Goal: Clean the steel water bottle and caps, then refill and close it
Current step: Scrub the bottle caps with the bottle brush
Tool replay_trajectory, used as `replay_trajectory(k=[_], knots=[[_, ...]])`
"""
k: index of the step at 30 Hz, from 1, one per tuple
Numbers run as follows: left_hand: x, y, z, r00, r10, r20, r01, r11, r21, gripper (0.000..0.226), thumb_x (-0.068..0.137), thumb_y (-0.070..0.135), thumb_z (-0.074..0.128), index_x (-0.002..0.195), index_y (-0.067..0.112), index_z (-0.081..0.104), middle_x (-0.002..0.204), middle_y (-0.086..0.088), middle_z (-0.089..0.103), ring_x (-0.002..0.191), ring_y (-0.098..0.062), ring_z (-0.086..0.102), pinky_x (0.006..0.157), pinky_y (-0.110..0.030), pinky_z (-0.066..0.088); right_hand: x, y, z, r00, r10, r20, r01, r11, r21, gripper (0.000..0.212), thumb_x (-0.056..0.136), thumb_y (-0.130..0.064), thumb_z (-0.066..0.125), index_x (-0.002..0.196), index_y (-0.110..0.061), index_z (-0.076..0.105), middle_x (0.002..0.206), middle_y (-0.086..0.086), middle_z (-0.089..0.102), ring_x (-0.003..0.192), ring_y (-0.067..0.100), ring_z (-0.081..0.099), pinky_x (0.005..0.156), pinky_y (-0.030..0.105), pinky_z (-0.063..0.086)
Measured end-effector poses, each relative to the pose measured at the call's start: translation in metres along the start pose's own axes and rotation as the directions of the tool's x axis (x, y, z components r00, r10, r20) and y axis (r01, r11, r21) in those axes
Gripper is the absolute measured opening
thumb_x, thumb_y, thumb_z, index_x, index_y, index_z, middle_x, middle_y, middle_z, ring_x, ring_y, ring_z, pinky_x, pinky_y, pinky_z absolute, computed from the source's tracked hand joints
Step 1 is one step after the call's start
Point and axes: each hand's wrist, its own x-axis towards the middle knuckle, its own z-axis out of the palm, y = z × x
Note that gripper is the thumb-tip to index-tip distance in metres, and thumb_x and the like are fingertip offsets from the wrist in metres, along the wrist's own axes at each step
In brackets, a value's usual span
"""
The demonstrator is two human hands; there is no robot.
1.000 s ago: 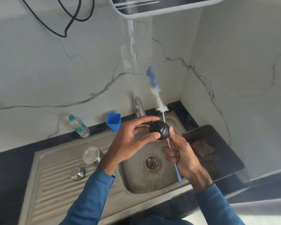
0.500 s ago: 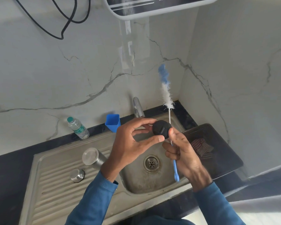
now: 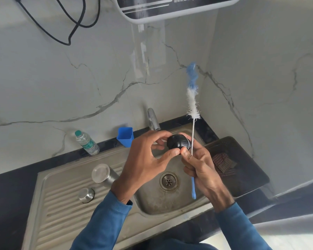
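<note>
My left hand (image 3: pixel 145 159) pinches a round black bottle cap (image 3: pixel 178 143) between thumb and fingers, above the sink basin. My right hand (image 3: pixel 201 168) grips the thin stem of a bottle brush (image 3: pixel 192 98); its white and blue bristles stand upright against the wall and its blue handle end points down past my palm. My right thumb touches the cap's lower edge. The steel bottle (image 3: pixel 102 175) stands on the ribbed drainboard, to the left of my left forearm. A small steel cap (image 3: pixel 86 194) lies on the drainboard in front of it.
The steel sink (image 3: pixel 170 201) has a drain at its middle and a tap (image 3: pixel 153 120) at the back. A plastic water bottle (image 3: pixel 87 143) and a blue cup (image 3: pixel 125 137) stand on the dark counter behind. A dark tray (image 3: pixel 242 170) with a checked cloth lies to the right.
The brush has swung from leaning left to nearly upright and shifted right. My left hand has turned the black cap a little between its fingers.
</note>
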Motion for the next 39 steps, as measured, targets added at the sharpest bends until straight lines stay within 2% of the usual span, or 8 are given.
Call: replay_trajectory(k=[5,13,18,23,26,30,37,39], knots=[[0.000,-0.003,-0.002,0.998,-0.056,0.029,0.057,0.998,-0.016,0.047,0.078,0.053,0.086,0.113,0.025,0.073,0.101,0.014,0.071,0.090,-0.015,0.067,0.073,-0.032,0.062,-0.004,0.002,0.001,1.000,0.009,-0.004,-0.009,1.000,0.012,0.052,0.093,-0.017,0.068,0.145,-0.013,0.059,0.064,-0.012,0.047,0.046,0.001,0.028,0.040,0.014,0.030],[0.000,-0.003,0.004,0.994,-0.110,0.001,0.110,0.993,-0.035,0.042,0.074,0.046,0.091,0.104,0.022,0.073,0.094,0.013,0.070,0.085,-0.012,0.065,0.071,-0.027,0.059,-0.006,0.009,0.002,0.998,0.006,-0.057,-0.003,0.998,0.062,0.047,0.097,-0.019,0.069,0.143,-0.013,0.060,0.063,-0.012,0.040,0.046,0.002,0.024,0.039,0.015,0.026],[-0.007,0.000,0.017,0.997,0.003,-0.076,-0.004,1.000,-0.013,0.027,0.081,0.026,0.092,0.079,0.015,0.067,0.076,0.009,0.068,0.068,-0.017,0.065,0.063,-0.028,0.056,-0.005,0.011,0.001,0.991,0.010,-0.133,-0.001,0.998,0.062,0.045,0.091,-0.019,0.073,0.136,-0.017,0.066,0.068,-0.002,0.036,0.047,0.004,0.022,0.039,0.018,0.024],[-0.008,-0.006,0.026,0.982,-0.060,-0.179,0.049,0.997,-0.066,0.038,0.078,0.036,0.092,0.102,0.018,0.070,0.101,0.012,0.071,0.088,-0.017,0.069,0.065,-0.027,0.060,-0.005,0.005,-0.001,0.989,-0.019,-0.148,0.030,0.997,0.070,0.049,0.092,-0.011,0.070,0.140,-0.011,0.060,0.066,-0.013,0.054,0.045,0.001,0.026,0.039,0.016,0.024],[-0.009,-0.015,0.028,0.968,-0.249,-0.012,0.241,0.946,-0.215,0.047,0.086,0.034,0.088,0.126,0.021,0.067,0.121,0.010,0.073,0.102,-0.012,0.074,0.080,-0.027,0.063,-0.005,0.006,-0.002,0.987,-0.026,-0.155,0.038,0.997,0.072,0.054,0.090,-0.008,0.072,0.142,-0.011,0.058,0.075,-0.012,0.063,0.046,0.001,0.030,0.039,0.018,0.022],[-0.012,-0.009,0.034,0.895,-0.379,0.235,0.445,0.730,-0.519,0.030,0.100,0.028,0.071,0.128,0.017,0.071,0.116,-0.003,0.080,0.112,-0.020,0.076,0.097,-0.037,0.062,-0.006,0.006,0.003,0.980,-0.054,-0.190,0.054,0.999,-0.005,0.054,0.081,-0.003,0.080,0.131,-0.012,0.061,0.092,-0.002,0.072,0.050,0.002,0.049,0.040,0.015,0.032],[-0.006,-0.010,0.044,0.868,-0.487,0.100,0.436,0.649,-0.624,0.044,0.086,0.015,0.086,0.127,0.013,0.070,0.108,-0.006,0.082,0.105,-0.019,0.078,0.084,-0.020,0.058,-0.007,0.006,0.006,0.981,-0.116,-0.155,0.087,0.979,-0.184,0.051,0.083,0.015,0.078,0.129,0.002,0.059,0.119,0.021,0.073,0.061,-0.004,0.064,0.054,0.009,0.048],[-0.005,-0.015,0.042,0.862,-0.501,0.079,0.423,0.625,-0.656,0.048,0.084,0.015,0.087,0.128,0.012,0.068,0.110,-0.006,0.081,0.108,-0.020,0.076,0.087,-0.020,0.057,-0.008,0.005,0.005,0.978,-0.123,-0.166,0.086,0.973,-0.216,0.046,0.089,0.010,0.075,0.131,0.000,0.061,0.122,0.015,0.074,0.060,-0.007,0.063,0.054,0.006,0.047]])
